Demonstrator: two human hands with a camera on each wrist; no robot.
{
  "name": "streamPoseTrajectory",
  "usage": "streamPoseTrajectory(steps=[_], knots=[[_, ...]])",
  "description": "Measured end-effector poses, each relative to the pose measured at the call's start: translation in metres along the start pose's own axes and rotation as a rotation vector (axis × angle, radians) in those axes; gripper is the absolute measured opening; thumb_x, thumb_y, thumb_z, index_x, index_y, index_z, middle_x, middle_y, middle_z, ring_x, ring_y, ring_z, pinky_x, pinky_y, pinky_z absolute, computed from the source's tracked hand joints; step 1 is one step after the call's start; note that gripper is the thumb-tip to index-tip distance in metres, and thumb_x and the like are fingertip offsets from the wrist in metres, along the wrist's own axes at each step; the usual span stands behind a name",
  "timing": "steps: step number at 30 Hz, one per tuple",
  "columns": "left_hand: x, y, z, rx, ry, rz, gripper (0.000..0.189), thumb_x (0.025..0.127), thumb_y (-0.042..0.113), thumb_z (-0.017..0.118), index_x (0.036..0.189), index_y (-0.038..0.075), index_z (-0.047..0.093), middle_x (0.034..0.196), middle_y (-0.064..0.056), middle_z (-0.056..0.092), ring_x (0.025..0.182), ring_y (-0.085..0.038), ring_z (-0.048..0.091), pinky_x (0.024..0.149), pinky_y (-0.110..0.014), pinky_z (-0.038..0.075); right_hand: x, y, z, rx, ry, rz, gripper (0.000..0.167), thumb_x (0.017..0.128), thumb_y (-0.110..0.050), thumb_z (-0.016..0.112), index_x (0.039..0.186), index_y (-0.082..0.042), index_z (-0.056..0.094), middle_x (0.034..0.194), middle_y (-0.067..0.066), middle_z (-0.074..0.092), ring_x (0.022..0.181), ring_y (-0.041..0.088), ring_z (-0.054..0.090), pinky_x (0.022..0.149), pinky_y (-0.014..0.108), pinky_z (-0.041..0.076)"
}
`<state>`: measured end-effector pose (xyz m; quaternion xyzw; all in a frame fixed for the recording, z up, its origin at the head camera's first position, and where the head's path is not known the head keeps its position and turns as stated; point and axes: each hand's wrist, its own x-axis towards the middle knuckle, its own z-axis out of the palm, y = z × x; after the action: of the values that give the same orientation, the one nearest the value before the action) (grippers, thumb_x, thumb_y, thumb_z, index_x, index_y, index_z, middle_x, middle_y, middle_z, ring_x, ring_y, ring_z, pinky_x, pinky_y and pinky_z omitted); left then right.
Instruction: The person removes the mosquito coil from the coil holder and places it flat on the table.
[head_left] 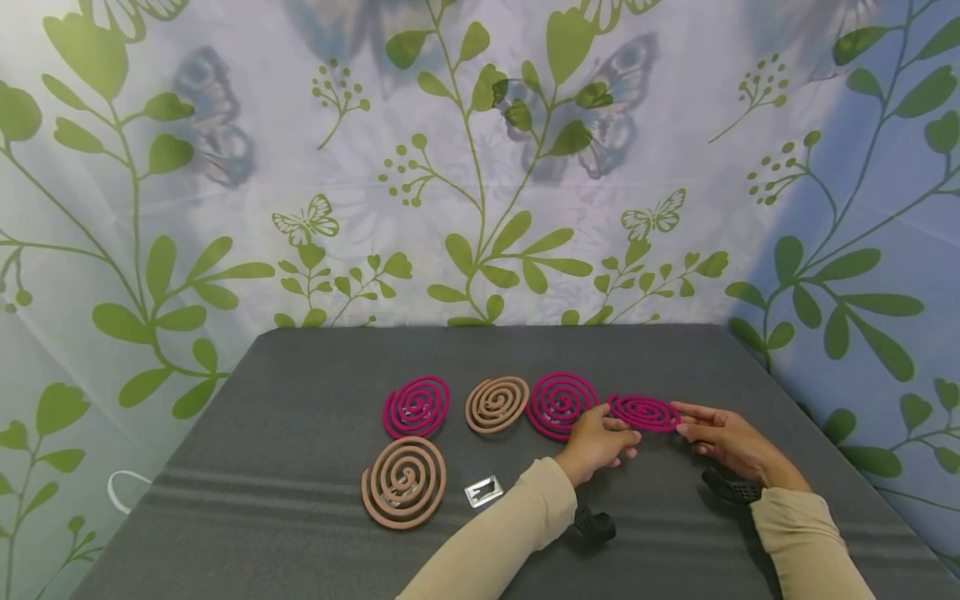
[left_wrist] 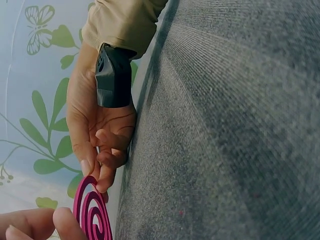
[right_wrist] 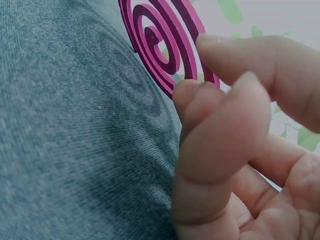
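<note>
My right hand (head_left: 731,442) pinches the right edge of a pink mosquito coil (head_left: 645,413), held tilted above the grey table. In the right wrist view its thumb and fingertips meet at the outer ring of the coil (right_wrist: 155,37). At the other end my left hand (head_left: 596,446) has thumb and fingers apart, fingertips right at the coil's left edge. The left wrist view has the left fingers (left_wrist: 30,222) beside the coil (left_wrist: 95,217). Just behind the left hand lies another pink coil (head_left: 561,404) with bright metal under its middle.
Left of the hands are a tan coil (head_left: 495,406), a pink coil (head_left: 416,407) and a nearer tan coil (head_left: 403,482), with shiny metal showing under them. A flat metal coil stand (head_left: 483,492) lies near the left forearm. A leaf-patterned curtain (head_left: 480,167) hangs behind the table (head_left: 300,533).
</note>
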<state>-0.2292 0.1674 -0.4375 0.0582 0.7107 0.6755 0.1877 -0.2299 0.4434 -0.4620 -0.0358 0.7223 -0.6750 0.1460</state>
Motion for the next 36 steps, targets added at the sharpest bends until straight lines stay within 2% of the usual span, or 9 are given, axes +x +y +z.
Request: streamPoseTrajectory(steps=[9,14,17,19,21,24,27,36], knots=[[-0.001,0.000,0.002,0.026,0.014,-0.032,0.066,0.096,0.005,0.081,0.154,-0.003,0.051,0.097,0.006,0.071,0.073,-0.011,0.074,0.056,-0.019,0.050,0.001,0.000,0.003,0.005,0.024,-0.005,0.041,0.108,-0.003,0.064,0.119,-0.041,0.075,0.099,-0.009,0.072,0.085,0.002,0.066,0.073,0.020,0.059],[-0.002,0.000,0.004,0.040,0.006,-0.059,0.066,0.096,0.006,0.082,0.154,-0.002,0.051,0.097,0.006,0.071,0.075,-0.013,0.075,0.058,-0.019,0.051,0.002,0.003,0.004,-0.009,0.045,-0.021,0.041,0.108,-0.001,0.064,0.126,-0.037,0.074,0.100,-0.008,0.073,0.086,0.003,0.066,0.073,0.021,0.059],[-0.003,-0.001,0.004,0.040,0.006,-0.067,0.067,0.095,0.006,0.082,0.154,-0.001,0.050,0.098,0.006,0.071,0.076,-0.014,0.075,0.058,-0.020,0.051,0.003,0.003,0.006,-0.038,0.058,-0.024,0.040,0.108,-0.001,0.065,0.138,-0.027,0.071,0.102,-0.008,0.074,0.088,0.004,0.068,0.074,0.022,0.060],[-0.004,-0.001,0.005,0.038,0.009,-0.071,0.068,0.095,0.006,0.082,0.155,-0.001,0.050,0.100,0.005,0.071,0.076,-0.014,0.075,0.058,-0.020,0.051,0.003,0.002,0.008,-0.066,0.080,-0.017,0.043,0.107,-0.002,0.066,0.149,-0.015,0.064,0.103,-0.008,0.074,0.090,0.005,0.069,0.074,0.023,0.060],[-0.004,-0.001,0.005,0.039,0.008,-0.073,0.068,0.095,0.006,0.081,0.155,-0.002,0.049,0.102,0.005,0.072,0.077,-0.014,0.076,0.059,-0.021,0.052,0.004,0.000,0.011,-0.106,0.109,-0.003,0.052,0.106,-0.003,0.068,0.156,0.000,0.054,0.103,-0.008,0.074,0.091,0.006,0.069,0.073,0.024,0.060],[-0.005,-0.002,0.005,0.044,0.003,-0.075,0.068,0.096,0.006,0.081,0.155,-0.002,0.049,0.103,0.004,0.073,0.077,-0.015,0.076,0.060,-0.022,0.054,0.004,-0.003,0.016,-0.197,0.155,0.010,0.066,0.105,-0.007,0.071,0.158,0.016,0.039,0.102,-0.007,0.073,0.090,0.005,0.069,0.071,0.025,0.060],[-0.005,-0.003,0.004,0.049,-0.006,-0.074,0.069,0.096,0.007,0.081,0.156,-0.002,0.049,0.102,0.004,0.074,0.076,-0.014,0.075,0.060,-0.022,0.055,0.003,-0.005,0.018,-0.276,0.190,0.015,0.070,0.105,-0.008,0.071,0.157,0.020,0.033,0.103,-0.006,0.072,0.089,0.004,0.067,0.069,0.027,0.060],[-0.007,-0.001,0.002,0.036,-0.018,-0.030,0.060,0.097,0.004,0.080,0.151,0.000,0.057,0.097,0.004,0.076,0.072,-0.011,0.073,0.057,-0.020,0.055,0.005,-0.007,0.020,-0.375,0.225,0.010,0.061,0.104,0.001,0.070,0.152,0.023,0.039,0.101,-0.002,0.073,0.082,0.004,0.066,0.069,0.027,0.061]])
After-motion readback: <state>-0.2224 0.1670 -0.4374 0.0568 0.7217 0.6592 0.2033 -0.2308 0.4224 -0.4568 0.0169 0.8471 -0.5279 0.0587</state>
